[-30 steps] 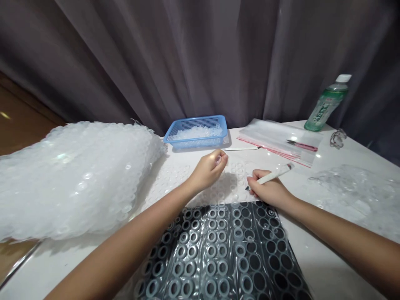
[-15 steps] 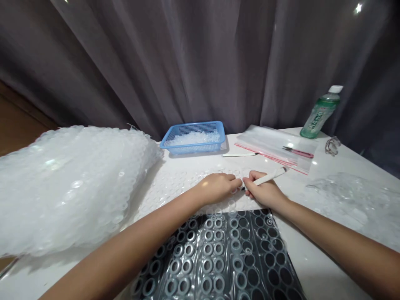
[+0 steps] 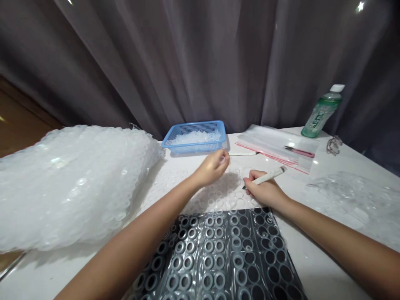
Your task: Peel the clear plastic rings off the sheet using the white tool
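Observation:
A clear plastic sheet of moulded rings [image 3: 218, 246] lies before me, partly over a black mat. My left hand [image 3: 211, 168] is raised above the sheet's far end, fingers pinched on a small clear ring [image 3: 222, 158]. My right hand [image 3: 264, 191] rests on the sheet and grips a white pen-like knife [image 3: 269, 176], its tip down on the sheet. A blue basket [image 3: 196, 137] holding several clear rings stands just beyond my left hand.
A big heap of ring sheets [image 3: 68, 183] fills the left of the white table. Zip bags [image 3: 275, 146] with pink scissors [image 3: 300, 152] lie at the back right, near a green bottle [image 3: 322, 111] and spectacles [image 3: 333, 145]. Crumpled clear plastic scrap [image 3: 353, 196] lies right.
Half a second ago my left hand was down on the sheet beside the knife tip; it has since lifted towards the basket with a ring pinched. My right hand barely moved.

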A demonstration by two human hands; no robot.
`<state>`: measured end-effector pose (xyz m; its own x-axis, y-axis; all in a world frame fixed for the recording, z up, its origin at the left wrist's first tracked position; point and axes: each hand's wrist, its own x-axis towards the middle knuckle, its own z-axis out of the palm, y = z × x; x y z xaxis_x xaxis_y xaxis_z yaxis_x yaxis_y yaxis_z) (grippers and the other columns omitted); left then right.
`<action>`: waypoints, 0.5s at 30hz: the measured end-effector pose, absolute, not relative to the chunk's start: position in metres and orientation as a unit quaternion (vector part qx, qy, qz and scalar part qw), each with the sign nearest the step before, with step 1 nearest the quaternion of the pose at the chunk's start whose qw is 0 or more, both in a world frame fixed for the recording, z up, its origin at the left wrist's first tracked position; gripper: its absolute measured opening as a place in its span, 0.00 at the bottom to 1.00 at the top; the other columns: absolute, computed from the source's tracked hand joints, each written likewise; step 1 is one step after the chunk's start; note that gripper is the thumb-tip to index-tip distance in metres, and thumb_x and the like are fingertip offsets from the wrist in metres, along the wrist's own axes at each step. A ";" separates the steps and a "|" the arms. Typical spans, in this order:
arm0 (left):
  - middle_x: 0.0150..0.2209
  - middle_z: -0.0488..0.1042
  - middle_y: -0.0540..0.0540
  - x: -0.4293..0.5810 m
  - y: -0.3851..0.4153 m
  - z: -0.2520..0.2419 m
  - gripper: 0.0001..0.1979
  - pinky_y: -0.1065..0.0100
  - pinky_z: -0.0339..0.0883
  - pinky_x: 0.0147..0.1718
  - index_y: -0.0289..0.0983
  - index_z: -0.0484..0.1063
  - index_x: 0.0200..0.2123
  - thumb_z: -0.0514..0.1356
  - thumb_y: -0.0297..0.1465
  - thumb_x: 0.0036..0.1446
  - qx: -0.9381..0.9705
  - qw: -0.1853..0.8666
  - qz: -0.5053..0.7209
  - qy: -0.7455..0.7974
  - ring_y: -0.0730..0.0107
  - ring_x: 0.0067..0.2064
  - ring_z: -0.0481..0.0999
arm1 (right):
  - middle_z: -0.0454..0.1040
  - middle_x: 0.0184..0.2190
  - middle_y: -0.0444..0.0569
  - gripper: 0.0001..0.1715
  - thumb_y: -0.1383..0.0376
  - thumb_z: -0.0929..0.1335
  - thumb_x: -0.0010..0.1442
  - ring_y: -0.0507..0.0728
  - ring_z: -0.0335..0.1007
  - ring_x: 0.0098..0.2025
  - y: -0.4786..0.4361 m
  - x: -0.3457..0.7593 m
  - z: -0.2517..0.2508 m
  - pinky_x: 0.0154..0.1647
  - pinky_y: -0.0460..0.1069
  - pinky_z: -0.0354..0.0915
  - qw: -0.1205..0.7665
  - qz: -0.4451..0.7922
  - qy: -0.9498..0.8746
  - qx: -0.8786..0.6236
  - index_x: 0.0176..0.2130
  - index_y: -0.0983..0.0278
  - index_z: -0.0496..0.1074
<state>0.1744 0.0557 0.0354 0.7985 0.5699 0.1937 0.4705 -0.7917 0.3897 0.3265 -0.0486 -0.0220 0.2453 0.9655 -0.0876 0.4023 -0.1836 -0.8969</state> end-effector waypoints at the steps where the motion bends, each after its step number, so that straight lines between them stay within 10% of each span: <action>1: 0.31 0.70 0.46 0.175 0.059 0.038 0.11 0.71 0.61 0.30 0.34 0.61 0.35 0.42 0.32 0.62 0.931 0.162 0.161 0.285 0.71 0.31 0.69 | 0.69 0.16 0.44 0.14 0.58 0.62 0.53 0.50 0.62 0.17 -0.048 0.327 -0.022 0.17 0.44 0.54 0.411 0.365 -0.486 -0.680 0.21 0.62 0.58; 8: 0.34 0.72 0.44 0.192 0.048 0.029 0.08 0.70 0.59 0.27 0.35 0.64 0.37 0.50 0.32 0.58 0.974 0.069 -0.070 0.206 0.66 0.31 0.71 | 0.70 0.17 0.43 0.17 0.53 0.62 0.54 0.49 0.61 0.16 -0.042 0.324 -0.028 0.14 0.42 0.51 0.442 0.359 -0.456 -0.684 0.23 0.62 0.58; 15: 0.33 0.72 0.45 0.184 0.057 0.017 0.08 0.71 0.60 0.29 0.35 0.64 0.39 0.51 0.30 0.56 0.962 0.148 -0.015 0.230 0.67 0.33 0.70 | 0.72 0.24 0.45 0.19 0.49 0.59 0.57 0.50 0.64 0.18 -0.046 0.333 0.000 0.14 0.43 0.53 0.432 0.352 -0.480 -0.677 0.29 0.61 0.60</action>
